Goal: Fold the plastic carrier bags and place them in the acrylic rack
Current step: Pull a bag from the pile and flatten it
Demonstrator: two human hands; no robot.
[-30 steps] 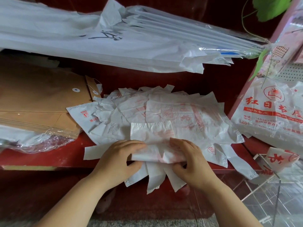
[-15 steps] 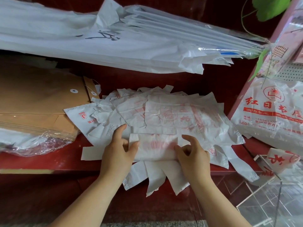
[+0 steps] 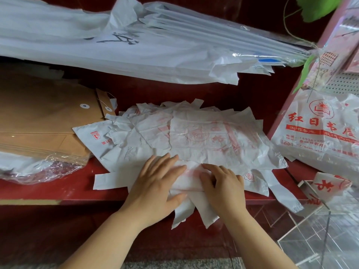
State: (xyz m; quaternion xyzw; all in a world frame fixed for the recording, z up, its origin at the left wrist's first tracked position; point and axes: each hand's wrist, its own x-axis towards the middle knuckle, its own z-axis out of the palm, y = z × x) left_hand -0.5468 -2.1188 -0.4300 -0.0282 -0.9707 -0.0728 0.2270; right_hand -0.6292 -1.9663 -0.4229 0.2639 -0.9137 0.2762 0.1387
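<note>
A heap of white carrier bags with red print (image 3: 204, 136) lies on a red shelf (image 3: 58, 187). At the heap's near edge sits a partly folded bag (image 3: 189, 180), its handles hanging over the shelf's front. My left hand (image 3: 155, 183) presses flat on the folded bag's left side with straight fingers. My right hand (image 3: 221, 183) lies on its right side, fingers curled over the folded edge. The clear acrylic rack (image 3: 320, 235) stands at the lower right, with a folded bag (image 3: 328, 184) at its top.
Brown envelopes (image 3: 44, 121) are stacked at the left, over crinkled clear plastic (image 3: 38, 167). A bundle of long white bags (image 3: 136, 45) hangs overhead. A large printed bag (image 3: 318, 131) leans at the right beside a pink post (image 3: 303, 74).
The bag has been folded narrower. My two hands have come closer together, the left now flat on top, the right curled over the fold.
</note>
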